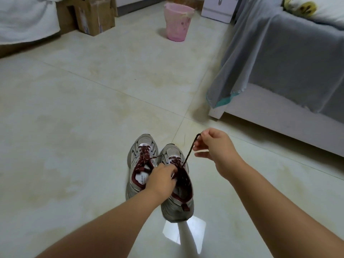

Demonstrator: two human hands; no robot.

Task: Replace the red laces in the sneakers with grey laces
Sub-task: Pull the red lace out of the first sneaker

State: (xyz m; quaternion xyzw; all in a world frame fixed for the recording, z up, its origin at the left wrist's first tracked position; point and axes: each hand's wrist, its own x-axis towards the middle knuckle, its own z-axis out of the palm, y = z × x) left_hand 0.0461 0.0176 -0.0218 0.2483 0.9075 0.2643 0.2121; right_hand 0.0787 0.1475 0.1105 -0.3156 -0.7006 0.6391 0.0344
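Lower centre of the frame: two grey mesh running sneakers with dark red collars stand side by side on the pale glossy tiled floor [93, 108], toes pointing away.
Left sneaker [138, 161]: dark red speckled lace [144, 157] threaded through its eyelets.
Right sneaker [178, 194]: tongue area partly hidden by a hand; heel nearest the camera.
Left hand [162, 176]: fingers curled down over the right sneaker's throat, gripping it at the laces.
Right hand [214, 146]: raised right of the sneakers, thumb and fingers pinching a dark red lace end [189, 149] that runs taut down to the right sneaker.
Upper centre: pink plastic waste bin [177, 22].
Upper left: brown cardboard boxes [95, 15].
Right side: white bed frame draped with grey blanket [288, 58].
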